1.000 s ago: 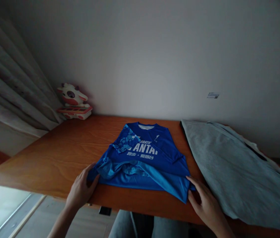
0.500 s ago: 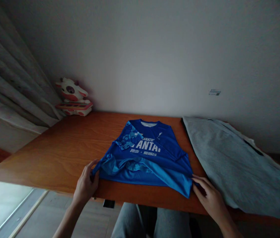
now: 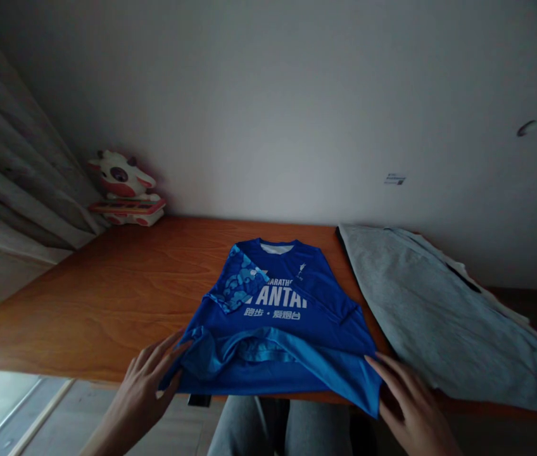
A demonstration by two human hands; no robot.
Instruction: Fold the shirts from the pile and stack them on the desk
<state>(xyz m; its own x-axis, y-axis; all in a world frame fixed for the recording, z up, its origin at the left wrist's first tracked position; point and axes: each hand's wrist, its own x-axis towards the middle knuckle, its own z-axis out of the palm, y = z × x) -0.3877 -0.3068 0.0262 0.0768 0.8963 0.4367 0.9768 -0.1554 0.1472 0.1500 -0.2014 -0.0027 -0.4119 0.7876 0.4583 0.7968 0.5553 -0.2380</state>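
A blue shirt [image 3: 278, 297] with white lettering lies front up on the wooden table, its collar toward the wall. Both sleeves are folded in over the chest, and the patterned one is on the left. The hem is partly turned up, showing lighter blue fabric, and its right corner hangs past the table's front edge. My left hand [image 3: 147, 383] pinches the shirt's lower left corner. At the lower right side, my right hand [image 3: 406, 396] has its fingers closed on the hem.
Grey cloth [image 3: 420, 310] lies spread to the right of the shirt. A cow-shaped toy with a keyboard [image 3: 128, 190] stands at the table's back left, beside a curtain [image 3: 16, 171]. The wooden table [image 3: 121, 278] meets a wall behind. My legs are below the front edge.
The shirt has slid toward me, with both hands still holding its lower corners. The view has shifted slightly, so the toy and grey cloth appear further left.
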